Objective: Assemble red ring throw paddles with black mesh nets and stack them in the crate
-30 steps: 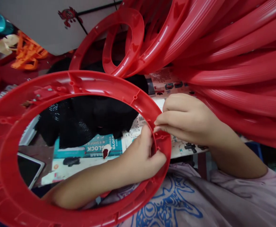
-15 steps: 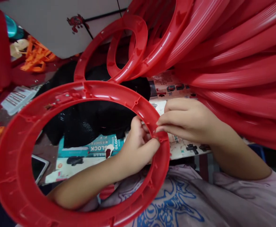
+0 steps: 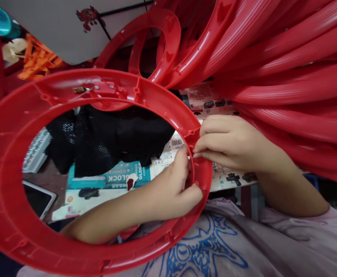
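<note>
A large red plastic ring (image 3: 8, 165) with a hollow, ribbed channel faces up in front of me, tilted. My left hand (image 3: 182, 188) reaches up through its opening and grips the right side, thumb over the channel. At the same side, my right hand (image 3: 223, 142) is closed in a pinch, fingertips touching the channel by the outer rim. Whatever those fingertips hold, if anything, is hidden. In the channel's far part sits a small red fitting with metal bits (image 3: 99, 89).
Many red rings (image 3: 286, 77) are stacked at the right, with looser rings (image 3: 168, 57) behind. Black mesh cloth (image 3: 122, 134) lies on a printed cardboard sheet (image 3: 99, 192). A phone-like device (image 3: 41, 198), a clear case (image 3: 37, 150) and orange plastic parts (image 3: 38, 57) are at the left.
The ring has turned clockwise and its far side has risen, carrying the small fitting rightward. My left thumb sits slightly lower; my right hand stays pinched at the ring's right side.
</note>
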The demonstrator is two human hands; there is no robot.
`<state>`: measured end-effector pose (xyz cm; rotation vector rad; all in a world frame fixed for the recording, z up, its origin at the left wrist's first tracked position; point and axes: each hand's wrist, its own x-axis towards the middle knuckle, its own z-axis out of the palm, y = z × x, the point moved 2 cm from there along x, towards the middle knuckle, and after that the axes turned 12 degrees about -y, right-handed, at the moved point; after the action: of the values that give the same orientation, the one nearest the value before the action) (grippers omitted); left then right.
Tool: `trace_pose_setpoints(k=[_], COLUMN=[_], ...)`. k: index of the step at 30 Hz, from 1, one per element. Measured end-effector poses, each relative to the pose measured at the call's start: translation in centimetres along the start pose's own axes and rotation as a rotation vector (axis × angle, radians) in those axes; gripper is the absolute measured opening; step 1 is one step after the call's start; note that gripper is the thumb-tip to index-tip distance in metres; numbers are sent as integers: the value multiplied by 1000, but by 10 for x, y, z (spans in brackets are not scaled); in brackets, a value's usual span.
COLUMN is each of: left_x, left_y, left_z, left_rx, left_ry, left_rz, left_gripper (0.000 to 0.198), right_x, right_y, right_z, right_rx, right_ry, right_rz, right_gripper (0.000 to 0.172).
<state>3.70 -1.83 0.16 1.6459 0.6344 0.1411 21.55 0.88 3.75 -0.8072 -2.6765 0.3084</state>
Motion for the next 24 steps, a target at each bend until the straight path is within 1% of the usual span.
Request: trace_pose_setpoints(k=[3, 5, 7, 8, 11, 14, 15, 17, 20, 24], left_x=[2, 5, 7, 8, 7, 5, 4, 4, 4, 5], left_y=[4, 6, 5, 3, -1, 0, 1, 2, 2, 2], left_z=[2, 4, 6, 6, 4, -2, -3, -3, -1, 2], left_rx=[-182, -371, -498, -505, -351, -128, -66, 20, 71, 145], left_ry=[3, 43, 119, 161, 257, 294, 281, 217, 100, 40], left_rz=[91, 146, 121, 89, 26, 3, -18, -79, -160, -177], left_gripper=[42, 37, 27, 24, 25, 33, 34, 31, 24, 23], right_x=[0, 1, 1, 1, -1, -3, -3, -3, 0, 1], right_y=[-1, -3, -4, -5, -4, -2, -2, -2, -5, -5], right_z=[-2, -2, 0, 1, 4, 2, 2, 0, 0, -1], right_rx=[17, -16, -74, -103, -156, -108, -67, 6, 27, 40], right_ry=[32, 51, 40, 26, 0, 40, 56, 93, 148, 135], right_rz=[-8, -7, 9, 23, 76, 90, 81, 52, 25, 37], right_gripper=[23, 26, 28, 28, 27, 26, 26, 25, 23, 20])
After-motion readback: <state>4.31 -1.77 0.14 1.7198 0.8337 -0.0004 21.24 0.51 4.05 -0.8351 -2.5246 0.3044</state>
